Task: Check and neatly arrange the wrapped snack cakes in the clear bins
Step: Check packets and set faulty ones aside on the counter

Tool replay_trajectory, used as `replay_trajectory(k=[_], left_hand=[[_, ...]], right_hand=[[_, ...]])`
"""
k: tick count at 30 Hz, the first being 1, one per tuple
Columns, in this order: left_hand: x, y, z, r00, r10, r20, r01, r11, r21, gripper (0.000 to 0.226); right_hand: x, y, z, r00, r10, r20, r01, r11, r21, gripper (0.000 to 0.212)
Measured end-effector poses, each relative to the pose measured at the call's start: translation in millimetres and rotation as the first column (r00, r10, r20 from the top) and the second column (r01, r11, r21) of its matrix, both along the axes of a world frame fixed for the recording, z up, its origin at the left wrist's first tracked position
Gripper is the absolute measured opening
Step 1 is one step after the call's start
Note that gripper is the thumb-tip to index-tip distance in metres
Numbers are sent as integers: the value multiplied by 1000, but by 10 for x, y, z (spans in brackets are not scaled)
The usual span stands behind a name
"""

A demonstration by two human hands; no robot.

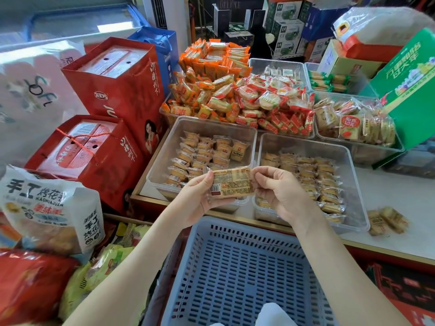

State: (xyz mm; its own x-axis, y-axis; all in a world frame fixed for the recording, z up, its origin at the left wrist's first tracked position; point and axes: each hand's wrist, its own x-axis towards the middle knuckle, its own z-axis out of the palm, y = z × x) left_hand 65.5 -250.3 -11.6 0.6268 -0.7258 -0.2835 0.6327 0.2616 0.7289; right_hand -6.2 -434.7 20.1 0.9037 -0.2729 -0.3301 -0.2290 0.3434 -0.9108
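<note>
Blue slotted basket (235, 267) sits closest, low centre, with both bare forearms reaching forward over it. Left hand (199, 201) and right hand (281, 196) hold one wrapped snack cake (233, 184) between them, each hand pinching one end of the wrapper. Left thumb is on top at the barcode end, with the fingers curled underneath. Right hand's fingers are curled around the other end, back of the hand up. The cake is held level in the air with its printed label side up, above the near edges of the two clear bins.

Left bin (162, 158): cakes in rough rows at the middle, one standing on end at back right. Right bin (353, 184): fuller, rows of cakes running front to back. Two loose cakes (387, 221) lie on the surface (395, 196) just right of the right bin.
</note>
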Motion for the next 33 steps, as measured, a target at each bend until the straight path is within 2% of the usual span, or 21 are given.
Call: replay_trajectory(k=[1, 3, 5, 8, 11, 15, 16, 18, 20, 21, 22, 23, 24, 25, 26, 27, 28, 29, 31, 32, 33], left_hand=[[10, 4, -5, 1000, 0, 6, 0, 1000, 9, 43], [26, 11, -27, 1000, 7, 5, -7, 1000, 30, 43], [42, 3, -47, 1000, 26, -17, -25, 999, 34, 43], [73, -33, -64, 999, 39, 1, -39, 998, 49, 44], [99, -78, -103, 999, 40, 20, -42, 996, 80, 43], [143, -128, -174, 996, 88, -18, -86, 991, 98, 47], [167, -136, -182, 995, 101, -26, -98, 991, 95, 47], [221, -146, -197, 993, 111, -32, -108, 991, 77, 45], [273, -154, -215, 994, 102, -41, -99, 993, 58, 44], [296, -162, -232, 995, 93, -36, -90, 994, 61, 43], [317, -175, -258, 996, 84, -26, -82, 994, 73, 42], [336, -193, -294, 996, 87, -14, -85, 992, 90, 41], [357, -216, -331, 995, 98, -9, -97, 990, 104, 40], [382, -242, -366, 993, 121, -12, -118, 985, 122, 39], [425, -277, -396, 989, 144, -17, -140, 980, 143, 40], [447, -301, -412, 987, 158, -5, -155, 974, 168, 40], [487, -335, -428, 987, 156, 23, -158, 968, 196, 40], [528, -367, -433, 989, 138, 59, -148, 964, 222, 41], [607, -428, -424, 990, 95, 103, -118, 961, 251, 44], [644, -452, -426, 992, 68, 105, -91, 966, 241, 44], [682, -466, -444, 995, 35, 94, -55, 974, 219, 44]], right_hand=[[1, -24, 7, 999, 44, 2, -44, 999, -2, 23], [-2, -78, 15, 989, 147, -22, -149, 971, -185, 15], [-10, -102, 26, 969, 226, -103, -248, 869, -428, 13], [-1, -57, 45, 960, 216, -176, -278, 694, -664, 13], [26, -67, 36, 958, 201, -207, -288, 627, -724, 16], [57, -95, -23, 940, 271, -207, -329, 559, -761, 28], [72, -101, -62, 944, 278, -178, -312, 575, -756, 29], [120, -156, -162, 958, 263, -114, -275, 737, -617, 30], [181, -248, -255, 968, 244, -60, -252, 935, -250, 29], [223, -275, -301, 974, 221, -47, -224, 972, -71, 28], [266, -283, -346, 980, 193, -56, -193, 981, 8, 28], [314, -271, -389, 982, 163, -91, -167, 985, -34, 27], [368, -240, -430, 982, 126, -140, -154, 965, -212, 27], [418, -194, -460, 983, 62, -173, -138, 871, -471, 28], [477, -143, -472, 990, 3, -139, -99, 714, -693, 32], [508, -75, -453, 999, 21, -49, -52, 578, -815, 36], [553, -15, -433, 995, 98, 11, -41, 510, -859, 40], [603, 42, -425, 981, 191, 11, -86, 491, -867, 46], [720, 103, -467, 948, 306, -85, -204, 380, -902, 62], [791, 104, -503, 939, 314, -140, -240, 308, -921, 68], [865, 80, -539, 936, 310, -166, -259, 288, -922, 71]])
